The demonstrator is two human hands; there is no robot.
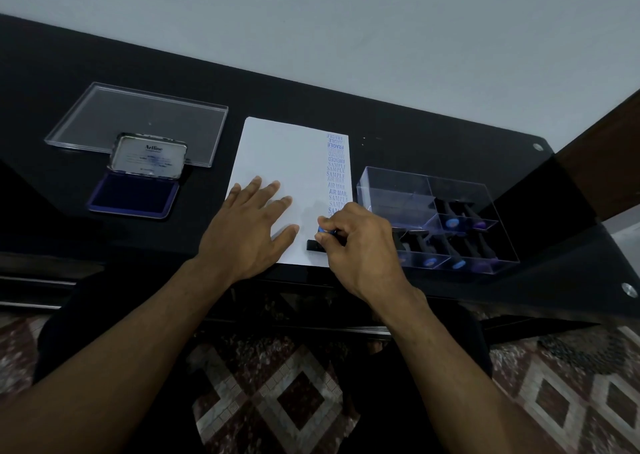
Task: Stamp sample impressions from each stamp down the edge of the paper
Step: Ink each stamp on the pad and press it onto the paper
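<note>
A white sheet of paper [284, 155] lies on the black table [398, 135], with a column of blue stamp impressions [336, 173] down its right edge. My left hand [249, 228] rests flat on the sheet's lower left, fingers spread. My right hand [356, 245] grips a black stamp with a blue cap [320, 237], its base pressed on the paper near the bottom right corner. An open ink pad [133, 194] with a raised metal lid sits to the left.
A clear plastic box [440, 218] right of the paper holds several more black stamps in compartments. Its clear lid [138, 121] lies flat at the back left. The table's near edge runs just below the paper. A patterned floor shows underneath.
</note>
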